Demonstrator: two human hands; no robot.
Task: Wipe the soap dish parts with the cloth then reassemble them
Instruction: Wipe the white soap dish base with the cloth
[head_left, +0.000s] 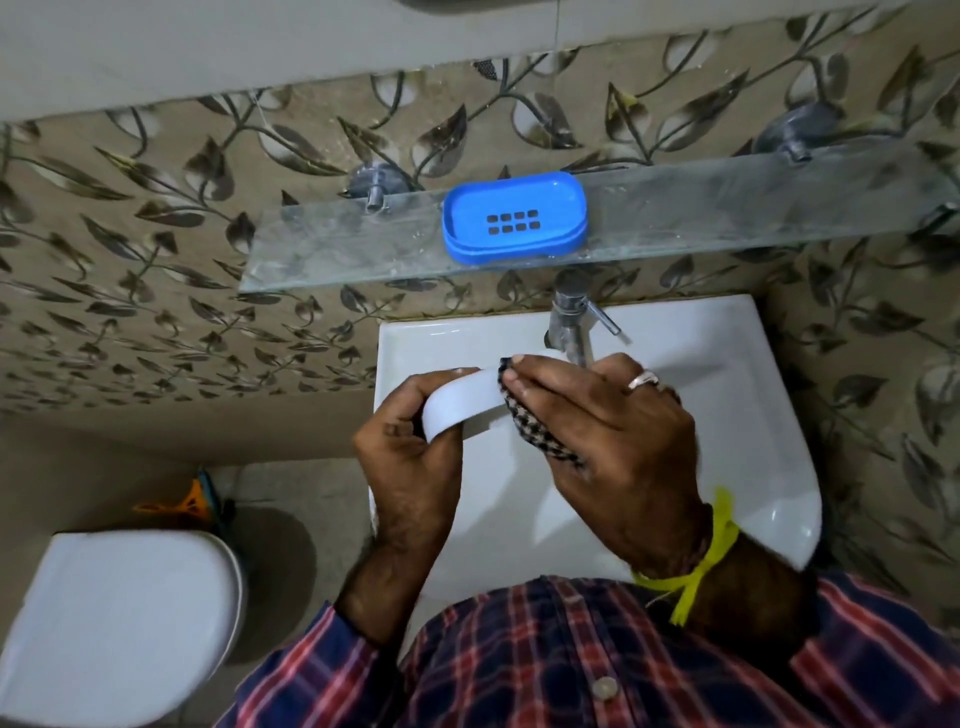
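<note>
Both forearms reach forward over the sink, hands meeting just below the tap. The left hand curls round the left end of the white dish, gripping it. The right hand pinches the checked cloth against the dish's right end; the blue tray sits on the shelf beyond both hands.

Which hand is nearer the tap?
Right. The right hand, pressing the cloth, sits just below the tap; the left hand is farther left.

Plaid shirt, silver ring, yellow wristband
</note>
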